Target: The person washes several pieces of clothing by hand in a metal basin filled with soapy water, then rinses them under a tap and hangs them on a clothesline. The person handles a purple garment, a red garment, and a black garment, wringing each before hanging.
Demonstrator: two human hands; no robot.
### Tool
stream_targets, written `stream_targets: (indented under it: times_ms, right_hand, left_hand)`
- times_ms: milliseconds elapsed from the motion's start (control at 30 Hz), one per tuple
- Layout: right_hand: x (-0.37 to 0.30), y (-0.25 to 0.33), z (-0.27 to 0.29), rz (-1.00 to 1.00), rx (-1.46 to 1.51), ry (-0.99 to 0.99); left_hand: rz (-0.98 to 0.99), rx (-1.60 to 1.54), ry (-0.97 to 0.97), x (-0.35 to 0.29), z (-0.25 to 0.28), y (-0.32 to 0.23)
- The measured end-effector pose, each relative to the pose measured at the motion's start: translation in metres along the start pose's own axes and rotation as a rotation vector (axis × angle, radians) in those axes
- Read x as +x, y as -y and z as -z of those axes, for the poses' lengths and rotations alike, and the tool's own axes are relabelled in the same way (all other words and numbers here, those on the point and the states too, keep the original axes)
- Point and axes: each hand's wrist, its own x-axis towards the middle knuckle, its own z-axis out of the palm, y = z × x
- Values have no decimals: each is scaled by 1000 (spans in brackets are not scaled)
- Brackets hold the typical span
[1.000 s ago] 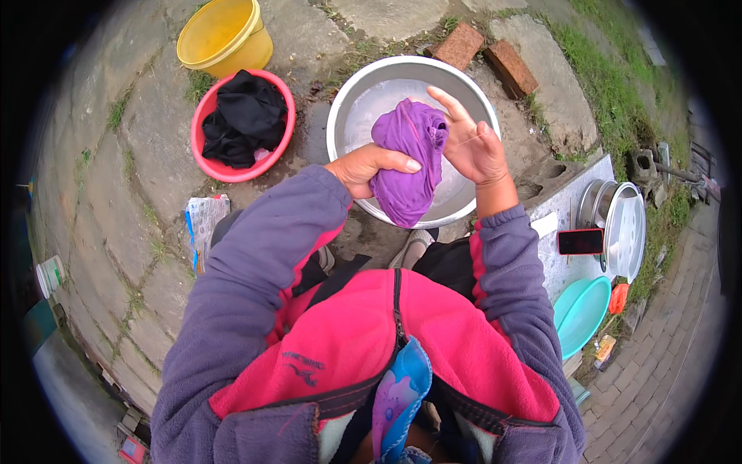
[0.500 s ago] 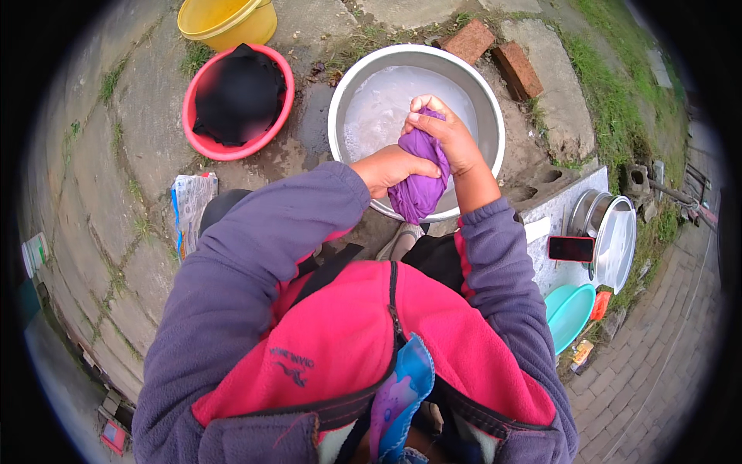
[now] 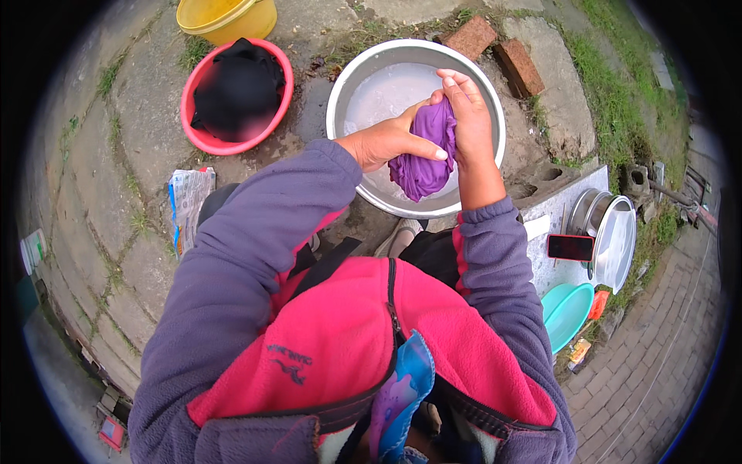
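A bunched purple cloth hangs between my two hands over a wide metal basin. Cloudy, sudsy water lies inside the basin. My left hand wraps the cloth from the left, its thumb across the front. On the right side, my right hand presses against the cloth with fingers pointing up and away. The cloth's lower end hangs near the basin's near rim. Some of the fingers behind the cloth are hidden.
A red-pink tub holding dark cloth and a yellow bucket stand at the far left. Bricks lie beyond the basin. At right are a phone, steel pots and a turquoise basin. A plastic packet is at left.
My right hand has shifted from the top of the cloth to its right side, fingers straighter. The cloth is now less twisted and more bunched, its lower end higher.
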Motion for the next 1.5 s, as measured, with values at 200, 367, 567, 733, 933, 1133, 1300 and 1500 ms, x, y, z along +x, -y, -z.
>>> stream_targets:
  times_ms: [200, 367, 567, 733, 933, 1133, 1300, 1500]
  right_hand:
    - [-9, 1, -11, 1, -108, -77]
    - [-13, 40, 17, -100, 504, 534]
    - [-27, 27, 2, -162, 426, 592]
    - [-30, 29, 7, -198, 269, 561]
    - [-7, 4, 6, -204, -45, 317]
    - [-2, -26, 1, -124, -253, 84]
    - [-4, -27, -10, -107, -571, -85]
    - [-12, -3, -10, 207, -201, -55]
  left_hand:
    - [40, -17, -94, -9, -19, 3]
    - [251, -396, 8, -17, -15, -2]
    - [198, -764, 164, -26, -39, 3]
    - [210, -761, 176, -24, -47, 11]
    - [298, -343, -80, -4, -23, 20]
    - [291, 170, -249, 22, 1, 54]
    - [198, 642, -342, 22, -1, 60]
    - [-7, 1077, -658, 20, -7, 8]
